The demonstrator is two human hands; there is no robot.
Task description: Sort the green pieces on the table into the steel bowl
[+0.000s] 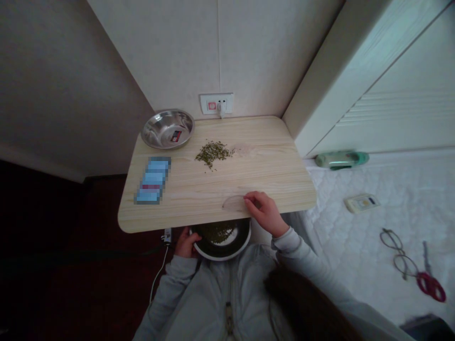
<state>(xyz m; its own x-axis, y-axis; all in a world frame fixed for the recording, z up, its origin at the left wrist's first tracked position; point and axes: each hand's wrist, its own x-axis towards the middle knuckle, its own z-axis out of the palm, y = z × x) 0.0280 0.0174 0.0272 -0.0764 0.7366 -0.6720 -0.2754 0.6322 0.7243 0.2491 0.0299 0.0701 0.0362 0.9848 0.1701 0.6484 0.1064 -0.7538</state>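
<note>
My left hand [187, 244] grips the rim of a round bowl [227, 253] under the table's front edge. Small dark green grains [215, 233], perhaps mung beans, lie in that bowl, partly hidden by the tabletop. With thumb and fingers closed, my right hand [263, 212] pinches a thin, clear, curved piece of plastic [232, 203] at the table's front edge, just above the bowl. Farther back on the wooden tabletop [192, 199] is a loose pile of green grains [213, 152]. A faint pinkish patch of fine grains [243, 149] lies to its right.
A steel bowl [152, 135] with a label stands at the back left, behind a blurred-out phone [153, 180]. A plug sits in the wall socket [216, 104]. On the white bed right lie a green bottle [341, 160], a small packet [361, 203], glasses [405, 266] and red-handled scissors [431, 286].
</note>
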